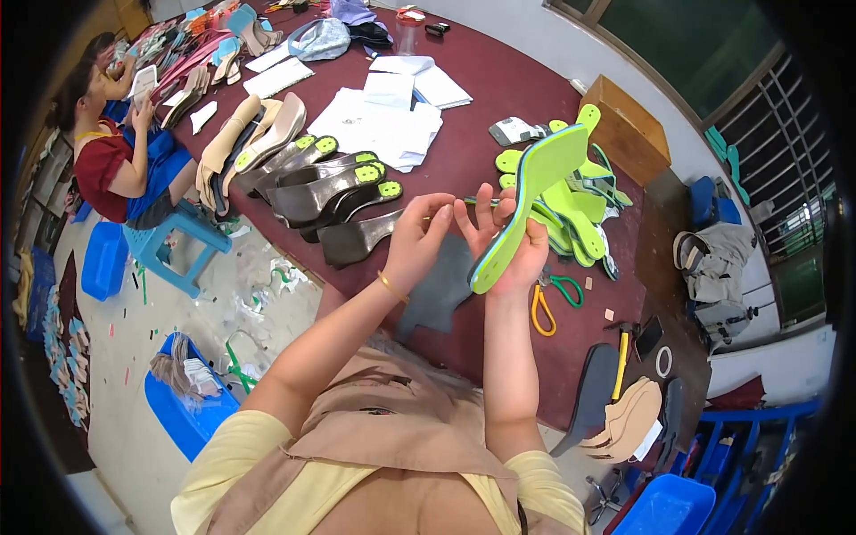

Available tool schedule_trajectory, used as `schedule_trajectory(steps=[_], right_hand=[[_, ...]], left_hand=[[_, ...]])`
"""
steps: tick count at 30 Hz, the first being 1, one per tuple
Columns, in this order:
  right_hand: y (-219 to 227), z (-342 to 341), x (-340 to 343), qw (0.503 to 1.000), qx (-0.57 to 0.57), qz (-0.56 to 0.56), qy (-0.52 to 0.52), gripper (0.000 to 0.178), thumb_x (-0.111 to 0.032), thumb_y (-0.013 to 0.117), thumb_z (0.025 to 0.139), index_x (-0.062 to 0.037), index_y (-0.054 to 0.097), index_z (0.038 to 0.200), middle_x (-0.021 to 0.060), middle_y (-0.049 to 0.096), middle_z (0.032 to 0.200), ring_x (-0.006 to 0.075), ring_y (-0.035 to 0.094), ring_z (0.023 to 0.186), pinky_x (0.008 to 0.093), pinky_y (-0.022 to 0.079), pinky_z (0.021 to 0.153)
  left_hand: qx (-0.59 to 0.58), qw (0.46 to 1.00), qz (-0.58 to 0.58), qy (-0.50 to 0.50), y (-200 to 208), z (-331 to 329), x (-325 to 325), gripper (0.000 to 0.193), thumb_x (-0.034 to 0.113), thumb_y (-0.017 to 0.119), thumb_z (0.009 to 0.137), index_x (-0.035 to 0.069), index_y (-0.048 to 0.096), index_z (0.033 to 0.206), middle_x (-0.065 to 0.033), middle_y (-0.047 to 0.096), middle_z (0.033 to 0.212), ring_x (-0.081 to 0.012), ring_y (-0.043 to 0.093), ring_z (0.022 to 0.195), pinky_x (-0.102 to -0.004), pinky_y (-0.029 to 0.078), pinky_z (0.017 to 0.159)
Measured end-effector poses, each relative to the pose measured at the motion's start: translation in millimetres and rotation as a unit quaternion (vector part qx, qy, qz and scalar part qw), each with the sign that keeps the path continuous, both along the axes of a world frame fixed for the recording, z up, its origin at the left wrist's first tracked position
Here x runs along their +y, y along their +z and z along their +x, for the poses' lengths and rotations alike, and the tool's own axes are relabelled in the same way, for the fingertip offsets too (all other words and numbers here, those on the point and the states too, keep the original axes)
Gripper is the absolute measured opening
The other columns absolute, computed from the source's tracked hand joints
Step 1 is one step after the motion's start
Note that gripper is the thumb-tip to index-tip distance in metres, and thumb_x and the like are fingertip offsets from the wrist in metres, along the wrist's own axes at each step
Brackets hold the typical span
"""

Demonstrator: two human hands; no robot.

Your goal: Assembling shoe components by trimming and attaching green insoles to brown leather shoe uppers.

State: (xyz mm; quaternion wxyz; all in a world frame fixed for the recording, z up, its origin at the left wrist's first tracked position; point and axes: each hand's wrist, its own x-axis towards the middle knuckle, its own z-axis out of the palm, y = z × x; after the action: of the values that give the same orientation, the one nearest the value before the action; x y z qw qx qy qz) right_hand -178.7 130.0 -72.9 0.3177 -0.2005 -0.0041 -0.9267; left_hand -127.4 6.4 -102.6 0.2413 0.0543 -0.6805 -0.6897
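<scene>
The right hand [515, 250] has hold of a green sole [546, 178], with the thumb bearing on it and the other fingers spread toward the left. The sole is raised above the maroon table [499, 80], tilted, its upper end pointing away from the wearer and its lower end over the right wrist. A pale blue layer shows along its edge.

The left hand [421, 234] is raised just beside the right hand's fingertips, thumb and index finger close together. Whether anything small is pinched there cannot be told at this view.

Behind the held sole lies a pile of green soles [584, 218]. A pair of scissors [544, 312], with one yellow and one green handle loop, is partly visible near the right wrist. Further right lie a yellow-handled hammer [621, 364] and a stack of tan insoles [635, 412].

Left of the hands stand dark wedge heels [308, 203] with green pads; white paper sheets [383, 129] lie beyond. At far left, a seated co-worker [105, 183] in a red top holds a pale object.
</scene>
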Motion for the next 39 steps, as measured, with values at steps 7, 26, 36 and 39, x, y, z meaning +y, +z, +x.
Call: schedule_trajectory(steps=[7, 26, 36, 39], right_hand=[[25.1, 27.4, -23.1, 0.997, -0.03, 0.075, 0.019, 0.027, -0.03, 0.042, 0.085, -0.0065, 0.055, 0.079, 0.0092, 0.063, 0.074, 0.0287, 0.052, 0.111, 0.0541, 0.031, 0.1], [21.2, 43.9, -49.8, 0.916, 0.206, 0.341, -0.046, 0.046, -0.029, 0.052, 0.086, 0.0044, 0.047, 0.117, 0.0152, 0.054, 0.111, 0.0214, 0.054, 0.103, 0.0357, 0.047, 0.09], [9.5, 45.4, -46.0, 0.905, 0.186, 0.358, -0.134, 0.039, -0.026, 0.052, 0.085, 0.0003, 0.049, 0.115, 0.0152, 0.055, 0.112, 0.0232, 0.053, 0.106, 0.0394, 0.044, 0.091], [19.5, 41.2, -28.6, 0.931, 0.158, 0.298, -0.137, 0.024, -0.026, 0.052, 0.085, -0.0039, 0.054, 0.094, 0.0136, 0.057, 0.11, 0.0247, 0.053, 0.107, 0.0445, 0.044, 0.091]], left_hand=[[0.122, 0.991, 0.016, 0.056, 45.4, 63.7, -4.8, 0.018, 0.008, 0.056, 0.089, 0.0, 0.054, 0.104, -0.0047, 0.054, 0.094, -0.009, 0.057, 0.082, -0.0226, 0.047, 0.071], [0.061, 0.973, -0.186, -0.12, 73.2, 103.6, -58.6, 0.01, 0.011, 0.062, 0.085, 0.002, 0.063, 0.088, -0.0038, 0.062, 0.07, -0.0044, 0.057, 0.064, -0.0233, 0.046, 0.057], [0.124, 0.959, -0.253, 0.037, 54.9, 101.9, -33.0, 0.006, 0.003, 0.06, 0.075, 0.002, 0.054, 0.076, -0.0094, 0.056, 0.07, -0.0233, 0.057, 0.061, -0.0317, 0.046, 0.056], [0.105, 0.976, -0.188, 0.036, 50.9, 103.8, -34.1, 0.005, 0.003, 0.059, 0.076, 0.001, 0.054, 0.077, -0.0089, 0.055, 0.069, -0.0191, 0.056, 0.061, -0.0303, 0.045, 0.057]])
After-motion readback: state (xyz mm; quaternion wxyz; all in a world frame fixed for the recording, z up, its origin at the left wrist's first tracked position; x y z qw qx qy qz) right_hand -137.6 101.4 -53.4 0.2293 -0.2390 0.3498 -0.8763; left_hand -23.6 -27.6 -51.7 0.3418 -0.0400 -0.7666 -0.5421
